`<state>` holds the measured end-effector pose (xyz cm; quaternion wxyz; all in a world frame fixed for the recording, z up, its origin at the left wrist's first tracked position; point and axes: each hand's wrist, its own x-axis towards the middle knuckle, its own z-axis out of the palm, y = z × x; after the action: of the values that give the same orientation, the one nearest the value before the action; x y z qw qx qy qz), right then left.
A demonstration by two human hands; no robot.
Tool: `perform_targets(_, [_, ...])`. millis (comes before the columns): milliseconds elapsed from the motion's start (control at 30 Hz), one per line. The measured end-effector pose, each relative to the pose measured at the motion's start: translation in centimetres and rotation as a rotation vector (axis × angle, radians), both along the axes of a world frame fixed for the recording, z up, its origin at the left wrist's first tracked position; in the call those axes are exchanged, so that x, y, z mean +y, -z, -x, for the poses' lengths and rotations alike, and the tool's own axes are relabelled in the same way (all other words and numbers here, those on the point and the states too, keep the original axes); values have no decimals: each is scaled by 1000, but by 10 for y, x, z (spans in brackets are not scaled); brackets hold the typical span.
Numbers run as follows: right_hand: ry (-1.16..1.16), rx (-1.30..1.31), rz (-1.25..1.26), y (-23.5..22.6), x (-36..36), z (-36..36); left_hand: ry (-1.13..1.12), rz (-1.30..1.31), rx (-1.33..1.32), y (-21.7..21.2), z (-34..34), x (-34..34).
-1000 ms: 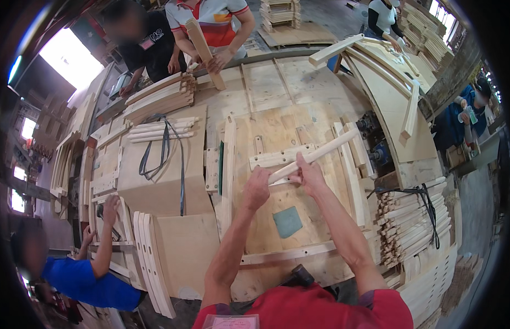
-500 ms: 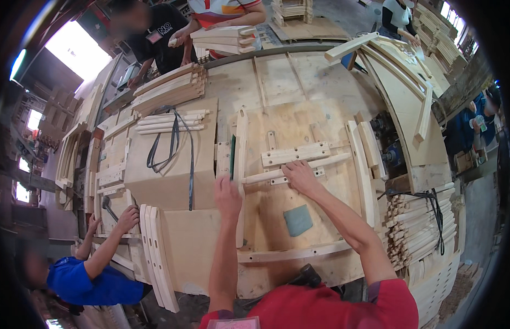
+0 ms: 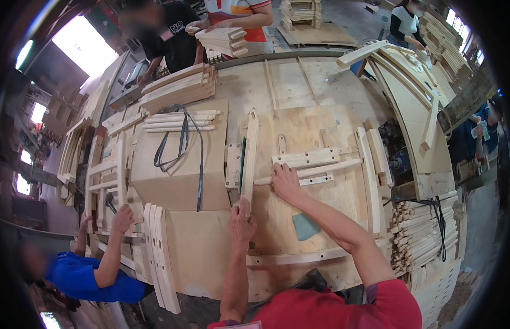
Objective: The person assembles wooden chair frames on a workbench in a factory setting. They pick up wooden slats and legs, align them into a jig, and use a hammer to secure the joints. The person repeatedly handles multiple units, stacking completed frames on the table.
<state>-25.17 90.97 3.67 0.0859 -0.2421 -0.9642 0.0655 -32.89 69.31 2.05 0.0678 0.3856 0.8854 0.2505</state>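
Left hand point(image 3: 243, 219) grip pinches the upright slat's point(image 3: 249, 156) lower end, bench point(image 3: 298, 82) centre | right hand point(image 3: 285, 183) presses flat on the cross rail point(image 3: 320, 170) at 3 o'clock | keep your slat square against the rail end.

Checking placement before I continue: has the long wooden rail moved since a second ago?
Yes. The wooden rail came down from the raised hands onto the plywood jig board, under the right hand.

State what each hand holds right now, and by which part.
Left hand grips the near end of the upright wooden slat. Right hand presses on the left end of the wooden rail lying on the jig.
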Motion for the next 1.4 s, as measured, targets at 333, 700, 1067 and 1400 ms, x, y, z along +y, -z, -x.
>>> perform_targets(333, [-221, -75, 77, 19, 24, 11, 17, -6, -36, 3, -13, -10])
perform_targets(700, [-562, 220, 325, 36, 13, 25, 90, -45, -55, 3, -20, -21])
perform_targets(1067, [-167, 94, 232, 3, 13, -10, 12, 15, 37, 1, -26, -18])
perform_targets(1400, [-370, 89, 191, 45, 30, 4, -3, -59, 4, 0, -28, -12])
